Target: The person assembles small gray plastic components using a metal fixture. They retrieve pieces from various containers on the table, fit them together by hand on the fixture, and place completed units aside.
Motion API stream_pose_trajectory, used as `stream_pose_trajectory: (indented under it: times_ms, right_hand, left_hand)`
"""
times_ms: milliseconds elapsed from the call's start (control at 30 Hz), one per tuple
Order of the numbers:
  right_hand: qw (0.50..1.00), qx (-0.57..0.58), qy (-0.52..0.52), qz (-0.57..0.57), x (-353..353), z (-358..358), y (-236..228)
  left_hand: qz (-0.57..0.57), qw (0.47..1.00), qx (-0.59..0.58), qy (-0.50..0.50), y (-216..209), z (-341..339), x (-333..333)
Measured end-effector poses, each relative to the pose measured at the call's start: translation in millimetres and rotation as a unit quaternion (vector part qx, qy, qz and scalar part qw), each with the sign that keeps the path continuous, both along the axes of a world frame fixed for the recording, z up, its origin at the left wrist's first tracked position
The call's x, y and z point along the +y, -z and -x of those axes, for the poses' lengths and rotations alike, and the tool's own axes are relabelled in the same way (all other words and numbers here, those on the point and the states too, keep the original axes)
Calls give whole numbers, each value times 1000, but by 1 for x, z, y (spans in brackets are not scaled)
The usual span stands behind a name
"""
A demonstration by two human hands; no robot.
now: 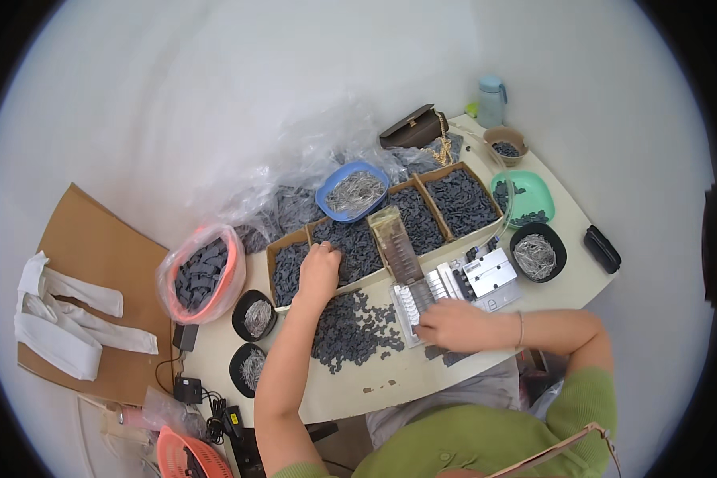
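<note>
Thin-rimmed glasses point(554, 448) edge your head view. Your left hand point(320, 271), fingers bent, is at small dark-grey pieces point(354, 251) in a divided cardboard tray point(366, 282); your curled right hand point(454, 325) meets a silver ribbed metal fixture point(409, 306). Whether either grips anything, you cannot tell.

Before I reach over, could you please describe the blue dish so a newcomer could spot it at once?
On the cream table, find the long row of cardboard compartments filled with dark grey pieces. At the row's far edge, near crumpled clear plastic, sits the blue dish, heaped with thin silver pins. Black bowls hold similar-looking pins, but only this dish is blue.
</note>
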State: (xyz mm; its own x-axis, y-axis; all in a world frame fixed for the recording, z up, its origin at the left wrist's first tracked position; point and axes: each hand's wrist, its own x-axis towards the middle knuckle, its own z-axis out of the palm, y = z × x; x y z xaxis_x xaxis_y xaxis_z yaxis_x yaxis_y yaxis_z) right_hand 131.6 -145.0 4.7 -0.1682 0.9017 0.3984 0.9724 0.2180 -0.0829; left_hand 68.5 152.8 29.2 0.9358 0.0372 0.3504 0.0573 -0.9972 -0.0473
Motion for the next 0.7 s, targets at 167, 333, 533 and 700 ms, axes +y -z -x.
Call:
stream_pose_trajectory:
  times_ms: [167,333,533,700]
  right_hand:
    - [974,-50,220,-2,36,-84,-29]
    - [956,-157,237,65,60,-113,-26]
    - [970,-65,235,5,61,-112,-26]
    - [959,247,133,28,33,-78,-42]
  left_hand:
    - [-9,999,27,-27,-8,-4,-2]
    - [128,988,-86,2,-15,6,-31]
    - [160,973,-57,155,20,47,-125]
    - [71,984,-1,163,32,72,-156]
